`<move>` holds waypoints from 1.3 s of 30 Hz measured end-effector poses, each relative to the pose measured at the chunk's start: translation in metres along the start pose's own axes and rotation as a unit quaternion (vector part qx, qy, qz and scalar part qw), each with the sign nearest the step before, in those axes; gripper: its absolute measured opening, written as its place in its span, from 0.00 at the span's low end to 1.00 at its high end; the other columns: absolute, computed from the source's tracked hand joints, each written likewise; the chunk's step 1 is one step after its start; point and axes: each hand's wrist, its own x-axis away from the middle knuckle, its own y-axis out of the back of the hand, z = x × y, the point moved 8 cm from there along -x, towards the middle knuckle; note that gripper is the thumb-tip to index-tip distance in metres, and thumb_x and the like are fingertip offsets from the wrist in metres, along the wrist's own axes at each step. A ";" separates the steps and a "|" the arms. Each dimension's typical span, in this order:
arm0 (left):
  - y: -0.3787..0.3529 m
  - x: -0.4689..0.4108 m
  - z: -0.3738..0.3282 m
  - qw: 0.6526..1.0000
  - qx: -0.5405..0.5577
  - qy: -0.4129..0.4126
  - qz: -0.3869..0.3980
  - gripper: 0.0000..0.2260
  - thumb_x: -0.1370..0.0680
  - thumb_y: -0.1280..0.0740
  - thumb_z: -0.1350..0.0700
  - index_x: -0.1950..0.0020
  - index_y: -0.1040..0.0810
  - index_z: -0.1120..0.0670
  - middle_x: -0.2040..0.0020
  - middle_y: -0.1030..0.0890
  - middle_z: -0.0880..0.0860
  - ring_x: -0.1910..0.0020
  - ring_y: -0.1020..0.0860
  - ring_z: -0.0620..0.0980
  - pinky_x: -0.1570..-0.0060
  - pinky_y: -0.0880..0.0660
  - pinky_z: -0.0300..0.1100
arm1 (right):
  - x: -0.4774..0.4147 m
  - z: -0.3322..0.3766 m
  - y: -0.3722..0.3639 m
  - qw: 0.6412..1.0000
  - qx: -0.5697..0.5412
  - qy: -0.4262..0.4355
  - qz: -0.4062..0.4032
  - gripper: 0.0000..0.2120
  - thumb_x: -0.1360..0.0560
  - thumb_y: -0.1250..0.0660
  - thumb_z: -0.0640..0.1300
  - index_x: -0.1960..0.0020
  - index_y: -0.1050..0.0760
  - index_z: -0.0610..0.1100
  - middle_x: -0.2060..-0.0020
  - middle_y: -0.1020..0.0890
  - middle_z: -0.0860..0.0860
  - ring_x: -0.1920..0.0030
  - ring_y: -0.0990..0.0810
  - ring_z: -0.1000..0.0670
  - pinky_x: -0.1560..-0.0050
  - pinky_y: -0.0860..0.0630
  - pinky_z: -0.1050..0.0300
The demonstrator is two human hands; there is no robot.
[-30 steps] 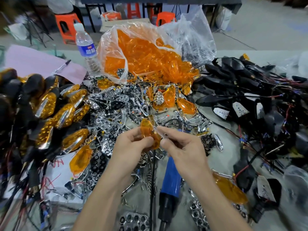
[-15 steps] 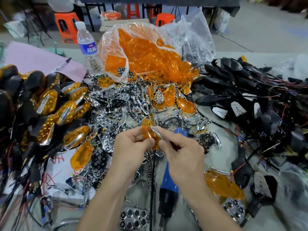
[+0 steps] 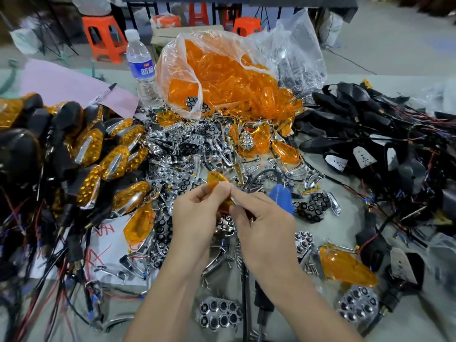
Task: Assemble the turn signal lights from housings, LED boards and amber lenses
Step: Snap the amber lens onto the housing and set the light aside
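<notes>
Closest in, a chrome reflector plate with hexagonal cells [image 3: 219,314] lies on the grey table [image 3: 407,324] between the two bare forearms. Above it the left hand [image 3: 197,218] and right hand [image 3: 261,225] meet fingertip to fingertip over the parts. Both are curled and pinch one translucent amber plastic lens [image 3: 216,180]. Its pointed end sticks up past the left fingertips and its lower part shows in the gap between the hands. The right thumb and forefinger nip its right edge, where a thin pale sliver is too small to tell.

Just behind the right hand lies a blue plastic tool handle [image 3: 281,196]. A loose amber lens with a chrome rim [image 3: 345,267] lies to the right. Assembled black-and-amber signal lights [image 3: 116,161] are heaped at left and black wired housings [image 3: 357,119] at right, with a pile of chrome reflectors [image 3: 182,149] between them. Farther back stand a clear plastic bag of amber lenses [image 3: 222,77] and a clear water bottle with a blue label [image 3: 140,65].
</notes>
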 end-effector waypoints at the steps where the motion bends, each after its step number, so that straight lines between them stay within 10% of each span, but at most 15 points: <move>1: 0.004 -0.001 0.002 1.000 0.025 0.016 -0.011 0.08 0.22 0.27 0.60 0.59 0.11 0.53 0.64 0.15 0.49 0.69 0.21 0.41 0.68 0.26 0.33 | 0.001 0.004 -0.003 1.000 0.017 0.009 -0.001 0.21 0.22 0.28 0.38 0.36 0.17 0.59 0.53 0.17 0.60 0.53 0.20 0.58 0.50 0.26 0.68; 6: 0.027 -0.002 0.004 0.996 0.064 0.037 -0.058 0.12 0.22 0.28 0.64 0.60 0.11 0.50 0.65 0.17 0.49 0.70 0.24 0.43 0.67 0.28 0.37 | 0.003 0.003 -0.014 0.999 -0.048 -0.016 0.005 0.19 0.23 0.25 0.40 0.40 0.16 0.62 0.41 0.17 0.66 0.40 0.21 0.68 0.36 0.27 0.69; 9: 0.038 0.000 0.004 0.993 0.094 0.033 -0.069 0.06 0.23 0.27 0.64 0.56 0.13 0.55 0.61 0.16 0.54 0.68 0.23 0.45 0.68 0.28 0.37 | -0.002 -0.006 -0.026 0.992 -0.081 -0.080 0.047 0.19 0.26 0.24 0.45 0.40 0.18 0.64 0.51 0.17 0.74 0.47 0.18 0.68 0.45 0.22 0.69; 16: 0.039 -0.003 -0.003 0.991 0.127 0.013 -0.032 0.06 0.33 0.25 0.56 0.58 0.16 0.53 0.61 0.17 0.56 0.65 0.23 0.51 0.64 0.27 0.45 | -0.009 -0.012 -0.049 0.900 -0.348 -0.205 0.163 0.09 0.23 0.27 0.33 0.49 0.12 0.44 0.57 0.13 0.38 0.58 0.16 0.46 0.50 0.15 0.49; 23: 0.017 -0.006 -0.012 0.996 0.086 -0.006 -0.013 0.11 0.29 0.27 0.56 0.48 0.17 0.56 0.57 0.15 0.55 0.63 0.20 0.48 0.65 0.23 0.38 | -0.024 -0.017 -0.032 0.888 -0.382 -0.202 0.159 0.08 0.25 0.26 0.32 0.52 0.12 0.43 0.60 0.13 0.45 0.61 0.16 0.49 0.55 0.16 0.55; 39: -0.042 -0.024 0.026 0.987 -0.156 -0.016 0.041 0.22 0.24 0.28 0.68 0.47 0.15 0.38 0.52 0.12 0.45 0.54 0.15 0.44 0.46 0.20 0.50 | -0.032 -0.069 0.087 0.989 0.052 -0.126 0.065 0.16 0.27 0.25 0.45 0.52 0.17 0.69 0.62 0.18 0.72 0.66 0.21 0.63 0.62 0.28 0.73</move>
